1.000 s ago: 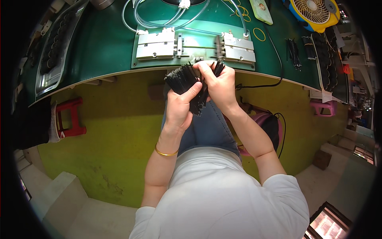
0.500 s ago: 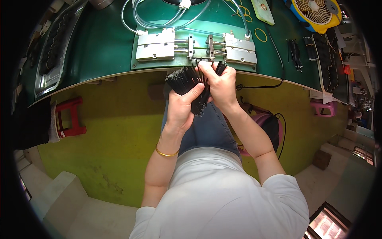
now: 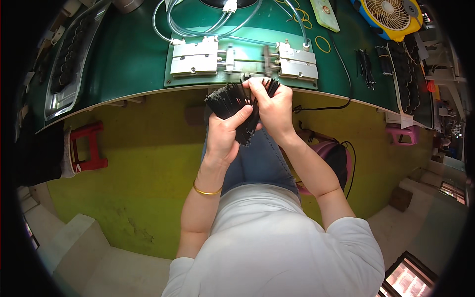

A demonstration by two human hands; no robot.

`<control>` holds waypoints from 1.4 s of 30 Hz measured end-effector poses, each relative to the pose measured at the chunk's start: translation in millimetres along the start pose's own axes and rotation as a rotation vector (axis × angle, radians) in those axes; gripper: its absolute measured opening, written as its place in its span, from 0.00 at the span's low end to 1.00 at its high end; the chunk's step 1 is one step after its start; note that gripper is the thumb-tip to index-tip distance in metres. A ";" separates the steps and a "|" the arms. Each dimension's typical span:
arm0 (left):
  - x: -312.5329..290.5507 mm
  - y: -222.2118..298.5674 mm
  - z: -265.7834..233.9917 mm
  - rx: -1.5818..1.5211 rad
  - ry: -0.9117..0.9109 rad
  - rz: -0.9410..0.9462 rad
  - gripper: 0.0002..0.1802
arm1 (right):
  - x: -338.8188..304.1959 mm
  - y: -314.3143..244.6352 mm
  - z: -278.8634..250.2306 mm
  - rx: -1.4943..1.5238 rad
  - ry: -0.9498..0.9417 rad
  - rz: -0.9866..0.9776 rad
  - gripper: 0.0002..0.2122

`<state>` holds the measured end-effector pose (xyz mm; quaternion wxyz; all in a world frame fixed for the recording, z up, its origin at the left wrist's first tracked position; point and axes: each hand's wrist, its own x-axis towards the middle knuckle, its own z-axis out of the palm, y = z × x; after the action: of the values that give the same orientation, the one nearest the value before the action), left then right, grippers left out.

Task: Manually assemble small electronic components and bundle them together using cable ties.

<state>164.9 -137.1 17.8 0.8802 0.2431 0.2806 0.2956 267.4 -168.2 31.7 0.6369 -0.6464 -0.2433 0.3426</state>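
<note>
My left hand [image 3: 223, 133] is closed around a thick fanned bundle of thin black wire-like pieces [image 3: 222, 101], the thumb pressing on top. Beside it my right hand [image 3: 276, 106] grips a smaller bunch of the same black pieces [image 3: 271, 87], their ends sticking up past the fingers. Right-hand fingertips are at the table edge, just below a pneumatic clamping fixture. Its left jaw [image 3: 230, 59] and right jaw [image 3: 267, 60] are smeared by motion, with a gap between them. What lies at the fingertips is too small to make out.
Silver cylinder blocks [image 3: 194, 58] with clear air hoses [image 3: 198, 33] stand on the green table [image 3: 133, 54]. A tray of black coils [image 3: 64, 69] lies left. Rubber bands [image 3: 322, 44], a phone [image 3: 325, 15], a fan [image 3: 388, 17] and loose black pieces [image 3: 365, 69] lie right.
The fixture's two jaws have moved apart, the left one leftward and the right one rightward. Both hands keep their bundles and have hardly shifted.
</note>
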 end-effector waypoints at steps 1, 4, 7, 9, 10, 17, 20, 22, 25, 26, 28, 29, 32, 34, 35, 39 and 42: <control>0.0 0.3 0.7 0.002 0.007 -0.002 0.10 | 0.7 1.4 -0.1 0.013 0.005 -0.009 0.08; 1.0 -0.3 0.9 -0.001 0.014 -0.005 0.10 | 2.2 0.8 -0.5 0.038 0.004 0.015 0.08; 2.0 -1.3 1.2 -0.008 0.011 -0.006 0.09 | 3.2 -0.7 -1.3 0.061 0.003 0.035 0.08; 2.5 -2.3 2.8 -0.017 0.015 0.001 0.09 | 3.2 -1.8 -1.6 0.081 0.002 0.048 0.08; 2.6 -2.5 3.2 -0.021 0.017 0.005 0.09 | 3.0 -2.1 -1.4 0.081 0.002 0.048 0.08; 0.1 1.3 3.1 -0.011 0.015 -0.014 0.09 | 3.0 0.6 -1.4 0.015 -0.060 -0.076 0.09; -0.8 1.6 2.6 -0.009 0.036 -0.013 0.09 | 0.4 -1.2 1.5 -0.005 -0.028 -0.077 0.08; -0.7 0.7 1.8 -0.008 0.044 -0.009 0.09 | 0.2 -1.1 1.8 -0.016 -0.010 -0.077 0.08; 0.3 -0.2 1.9 -0.016 0.042 -0.006 0.09 | 1.7 1.5 0.3 -0.029 0.009 -0.015 0.08; 0.8 -0.6 1.9 -0.020 0.041 -0.004 0.09 | 1.9 1.2 0.0 -0.029 0.010 -0.014 0.08; 1.9 -1.3 1.6 -0.022 0.033 -0.002 0.09 | 2.9 -1.5 -0.1 0.017 -0.004 0.027 0.09; 2.4 -1.6 1.5 -0.023 0.025 0.000 0.09 | 3.3 -2.5 -0.1 0.040 -0.011 0.047 0.09; 3.5 -2.1 2.4 -0.030 0.015 0.002 0.09 | 4.0 -4.0 -1.0 0.053 -0.009 0.059 0.09; 3.8 -2.1 3.7 -0.041 0.011 0.002 0.09 | 4.3 -4.0 -1.4 0.060 -0.007 0.063 0.09; 3.8 -1.9 4.0 -0.041 0.010 0.002 0.09 | 4.5 -3.3 -1.6 0.058 -0.009 0.052 0.09; 3.3 0.0 3.9 -0.030 -0.005 -0.014 0.09 | 4.1 -1.2 -2.9 0.019 -0.033 -0.003 0.09; 2.8 -0.1 2.2 -0.013 0.021 -0.015 0.09 | 3.4 -0.9 -3.4 -0.050 -0.072 -0.069 0.08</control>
<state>168.2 -136.0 18.3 0.8810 0.2323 0.2896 0.2931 272.3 -167.8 32.0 0.6227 -0.6406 -0.2970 0.3372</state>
